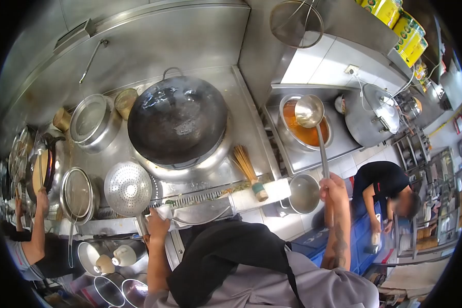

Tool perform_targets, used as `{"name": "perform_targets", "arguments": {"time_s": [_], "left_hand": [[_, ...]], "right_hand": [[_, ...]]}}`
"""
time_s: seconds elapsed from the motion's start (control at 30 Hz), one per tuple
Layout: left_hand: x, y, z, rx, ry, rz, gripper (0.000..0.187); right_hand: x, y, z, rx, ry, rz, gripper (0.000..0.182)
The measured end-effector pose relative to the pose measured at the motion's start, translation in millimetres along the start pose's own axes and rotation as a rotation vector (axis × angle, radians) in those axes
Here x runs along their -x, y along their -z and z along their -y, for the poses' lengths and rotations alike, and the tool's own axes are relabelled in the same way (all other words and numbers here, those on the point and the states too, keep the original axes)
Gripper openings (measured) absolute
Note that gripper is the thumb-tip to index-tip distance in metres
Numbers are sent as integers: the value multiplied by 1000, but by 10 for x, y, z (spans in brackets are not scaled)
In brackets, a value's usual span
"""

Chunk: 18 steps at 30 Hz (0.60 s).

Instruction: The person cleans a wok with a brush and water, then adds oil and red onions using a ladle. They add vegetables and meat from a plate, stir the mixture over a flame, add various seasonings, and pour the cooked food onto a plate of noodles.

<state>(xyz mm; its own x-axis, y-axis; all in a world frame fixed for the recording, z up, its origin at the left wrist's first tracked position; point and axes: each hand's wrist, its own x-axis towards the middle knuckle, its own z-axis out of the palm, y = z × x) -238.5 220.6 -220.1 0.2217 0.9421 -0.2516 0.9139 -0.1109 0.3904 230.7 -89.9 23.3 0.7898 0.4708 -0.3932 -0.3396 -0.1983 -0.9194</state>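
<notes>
My right hand [332, 186] is closed round the long handle of a metal ladle [309, 110]. The ladle's bowl hangs over a steel pot [327, 137] of orange-red liquid. My left hand [158, 224] is closed on what looks like a white cloth [164, 211] at the stove's front edge. Along its left side runs the handle of a perforated skimmer [128, 189], whose round head lies at the front of the stove. A large dark wok [177, 120], with a little shine and faint steam inside, sits on the burner ahead.
A bamboo brush [250, 173] lies right of the wok. Left are a lidded pot [91, 122] and a mesh strainer [77, 192]. An open pot [303, 193] and a tall stockpot [370, 115] stand to the right. Another person works at far left; a person [382, 190] bends at right.
</notes>
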Motion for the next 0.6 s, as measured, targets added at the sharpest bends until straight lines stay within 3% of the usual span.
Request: {"name": "perform_targets", "arguments": {"time_s": [0.07,0.33,0.5,0.6], "left_hand": [[59,58,-94,-13,22,-6,84],[45,171,-40,-104,-106,74,97],[47,366,-89,-94,-151,41,98],[24,572,-264,-62,-248,-60,83]], "right_hand": [[-38,-52,-70,252,88,-21,11],[14,-94,-97,307,27,-30,7],[52,-102,-15,-111,-14,1,20],[159,-99,129,-220,-25,-11,26]]}}
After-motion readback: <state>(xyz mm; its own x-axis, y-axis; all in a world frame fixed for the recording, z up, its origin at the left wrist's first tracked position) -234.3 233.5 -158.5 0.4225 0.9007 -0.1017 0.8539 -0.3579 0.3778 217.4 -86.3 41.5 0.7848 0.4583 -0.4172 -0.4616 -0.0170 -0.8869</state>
